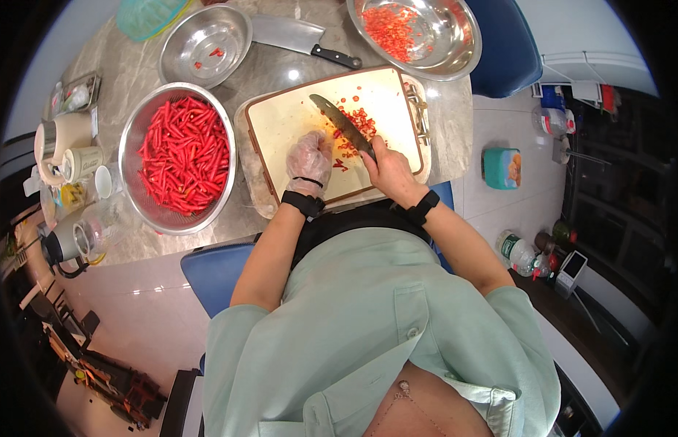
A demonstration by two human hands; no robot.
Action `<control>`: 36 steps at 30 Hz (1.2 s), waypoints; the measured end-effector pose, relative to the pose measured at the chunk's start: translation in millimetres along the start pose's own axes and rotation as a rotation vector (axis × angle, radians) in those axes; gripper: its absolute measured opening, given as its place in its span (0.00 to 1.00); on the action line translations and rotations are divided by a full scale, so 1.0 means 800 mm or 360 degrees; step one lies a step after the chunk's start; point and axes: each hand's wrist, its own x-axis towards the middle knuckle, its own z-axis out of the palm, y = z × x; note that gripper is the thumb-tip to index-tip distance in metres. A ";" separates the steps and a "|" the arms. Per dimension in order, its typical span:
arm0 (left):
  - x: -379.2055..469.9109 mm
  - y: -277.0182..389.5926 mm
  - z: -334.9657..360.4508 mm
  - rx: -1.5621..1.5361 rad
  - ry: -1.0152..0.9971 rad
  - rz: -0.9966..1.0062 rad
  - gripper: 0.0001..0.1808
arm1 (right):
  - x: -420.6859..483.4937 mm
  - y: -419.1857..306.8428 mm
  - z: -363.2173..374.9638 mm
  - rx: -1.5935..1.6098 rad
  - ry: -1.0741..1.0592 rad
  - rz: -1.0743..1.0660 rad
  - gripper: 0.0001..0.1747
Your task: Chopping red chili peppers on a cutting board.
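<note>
My right hand (392, 170) grips the handle end of a dark-bladed kitchen knife (343, 124), whose blade lies low over a cream cutting board (279, 117) with a brown rim. Beside the blade, my left hand (309, 158), in a clear plastic glove, has its fingers curled on the board; whether a chili is in them is hidden. Sliced red chili rings (361, 121) are scattered about the knife. A few larger chili pieces (339, 164) lie between my hands. To the left of the board, a metal colander (231, 164) holds many whole red chilies (183, 155).
Behind the board are a steel bowl (175, 52) with a few chili bits, a cleaver (290, 34) and a larger steel bowl (453, 57) with chopped chilies (388, 33). Cups and a pitcher (71, 134) stand at the left. A blue chair (500, 49) adjoins the table.
</note>
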 end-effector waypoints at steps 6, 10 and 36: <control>0.005 0.010 0.005 -0.0120 0.0046 0.0023 0.06 | 0.010 -0.005 -0.002 -0.0131 -0.0094 -0.0076 0.14; 0.010 0.000 0.017 -0.0078 0.0057 0.0116 0.06 | 0.009 -0.006 0.003 -0.0161 -0.0078 -0.0082 0.14; 0.000 -0.035 -0.027 -0.0016 -0.0024 0.0026 0.09 | 0.011 -0.004 -0.011 -0.0051 -0.0068 -0.0121 0.14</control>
